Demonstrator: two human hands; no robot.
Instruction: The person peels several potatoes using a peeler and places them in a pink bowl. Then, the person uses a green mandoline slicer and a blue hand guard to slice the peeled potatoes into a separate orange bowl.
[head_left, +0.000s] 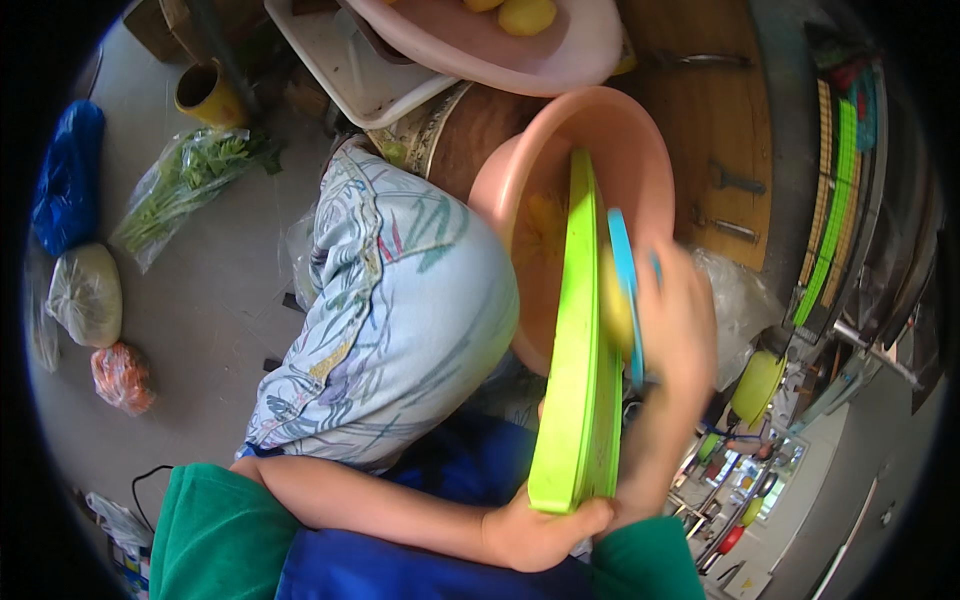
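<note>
My left hand (544, 529) grips the near end of a bright green slicer (574, 337), which stands on edge in this view. Its far end reaches into a pink plastic basin (637, 142), where some yellow pieces (546, 214) lie. Blurred by motion, my right hand (675, 315) holds a blue food holder (624, 277) against the slicer's side. Between holder and slicer shows a yellow peeled vegetable (616, 300), probably a potato. The slicer's blade is not visible.
A pale pink bowl (585, 45) holds peeled yellow vegetables (527, 15), beside a white tray (360, 105). Wrenches (739, 181) lie on a wooden board (697, 120). Bagged leafy greens (187, 180), a blue bag (69, 176) and an orange-filled bag (122, 379) rest on the floor.
</note>
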